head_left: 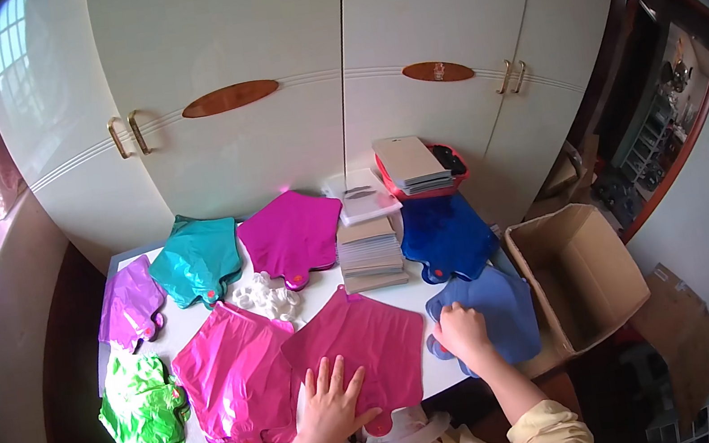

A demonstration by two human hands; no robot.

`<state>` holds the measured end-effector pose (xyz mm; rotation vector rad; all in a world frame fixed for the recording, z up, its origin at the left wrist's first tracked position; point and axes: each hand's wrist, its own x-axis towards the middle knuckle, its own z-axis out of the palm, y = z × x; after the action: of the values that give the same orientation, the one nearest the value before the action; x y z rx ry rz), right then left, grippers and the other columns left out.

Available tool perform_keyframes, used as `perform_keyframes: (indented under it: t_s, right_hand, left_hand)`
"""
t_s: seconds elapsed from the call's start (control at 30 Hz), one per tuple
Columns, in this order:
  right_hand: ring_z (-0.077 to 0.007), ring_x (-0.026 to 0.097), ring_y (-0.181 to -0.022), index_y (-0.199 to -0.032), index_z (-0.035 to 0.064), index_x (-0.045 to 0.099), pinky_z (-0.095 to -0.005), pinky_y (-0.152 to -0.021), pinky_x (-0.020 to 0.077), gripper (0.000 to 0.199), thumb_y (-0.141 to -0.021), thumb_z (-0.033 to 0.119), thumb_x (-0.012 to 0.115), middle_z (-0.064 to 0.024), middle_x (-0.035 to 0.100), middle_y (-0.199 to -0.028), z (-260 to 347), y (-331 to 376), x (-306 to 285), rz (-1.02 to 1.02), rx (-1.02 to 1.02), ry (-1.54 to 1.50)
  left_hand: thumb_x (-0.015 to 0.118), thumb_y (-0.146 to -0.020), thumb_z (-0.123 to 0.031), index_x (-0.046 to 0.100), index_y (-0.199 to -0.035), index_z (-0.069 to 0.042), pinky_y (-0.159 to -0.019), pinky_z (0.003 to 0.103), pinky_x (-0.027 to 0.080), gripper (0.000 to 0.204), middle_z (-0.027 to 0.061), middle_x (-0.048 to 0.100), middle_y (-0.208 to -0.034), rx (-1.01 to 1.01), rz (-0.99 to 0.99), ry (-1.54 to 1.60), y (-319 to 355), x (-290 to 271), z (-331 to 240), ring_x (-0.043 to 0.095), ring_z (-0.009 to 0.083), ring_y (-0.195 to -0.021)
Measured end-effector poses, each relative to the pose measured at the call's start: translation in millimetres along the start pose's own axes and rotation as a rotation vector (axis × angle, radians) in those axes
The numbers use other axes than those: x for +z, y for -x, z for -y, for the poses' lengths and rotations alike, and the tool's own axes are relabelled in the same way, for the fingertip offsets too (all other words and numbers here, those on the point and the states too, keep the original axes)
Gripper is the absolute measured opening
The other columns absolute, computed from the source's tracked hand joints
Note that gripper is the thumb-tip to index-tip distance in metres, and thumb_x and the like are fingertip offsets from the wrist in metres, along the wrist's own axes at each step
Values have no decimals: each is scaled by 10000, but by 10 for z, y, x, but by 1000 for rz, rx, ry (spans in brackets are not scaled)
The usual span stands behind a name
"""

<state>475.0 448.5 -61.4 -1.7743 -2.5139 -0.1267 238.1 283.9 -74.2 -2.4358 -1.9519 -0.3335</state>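
My left hand (335, 403) lies flat, fingers spread, on the lower left part of a dark pink, star-like flat foil balloon (366, 338). Over the left part of a pale blue flat foil balloon (508, 313), my right hand (462, 329) is closed with its fingers curled under. Whatever those fingers pinch is hidden. A shiny brighter pink foil balloon pile (235, 374) lies left of my left hand, its edge meeting the dark pink one. Just beyond my right hand is a dark blue foil balloon pile (447, 236).
Green (141, 410), purple (128, 306), teal (197, 262) and magenta (293, 235) foil piles cover the white table (432, 299)'s left and back. White ribbon (266, 299), stacked cards (370, 255) and a red basket (461, 172) stand mid-back. An open cardboard box (594, 278) is at right.
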Motion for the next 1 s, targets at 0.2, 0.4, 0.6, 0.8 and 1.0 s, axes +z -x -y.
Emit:
perform_keyframes:
  t_s: [0.2,0.4,0.6,0.8,1.0]
  right_hand:
    - [-281,682,-679,-725,38,631,-381,-616,564,77,-768,77,580,-128,668,-754,-155,162,100,-148,-90,-20]
    - [-305,671,-662,-746,52,654,-416,-602,539,89,-781,132,634,-115,675,-736,-211,192,92,-258,8,-213]
    - [-288,673,-654,-768,67,709,-391,-594,518,150,-765,216,724,-119,684,-707,-336,173,73,-227,204,-562]
    - [-177,670,-610,-760,25,714,-297,-583,499,198,-712,198,798,-109,697,-695,-500,129,158,-159,353,-858]
    - [-68,579,-637,-782,-14,691,-227,-591,467,142,-754,91,782,-27,676,-717,-718,109,244,-30,385,-1120]
  left_hand:
    - [603,-772,-631,493,-1350,-129,-1066,632,227,773,261,381,-1417,-15,-47,63,-92,112,-97,311,470,-1335]
    - [596,-775,-633,486,-1356,-115,-1088,613,202,786,265,365,-1429,4,-20,78,-78,112,-71,290,454,-1354]
    - [604,-778,-616,493,-1345,-107,-1092,609,198,770,255,370,-1426,29,28,77,-14,8,-37,284,448,-1357]
    - [633,-801,-465,559,-1256,-67,-1056,543,315,609,166,470,-1362,199,-32,50,-368,-186,-226,384,349,-1320]
    - [579,-848,-266,576,-1219,-64,-1022,444,382,423,96,537,-1309,449,-132,130,-1343,-41,-723,463,268,-1266]
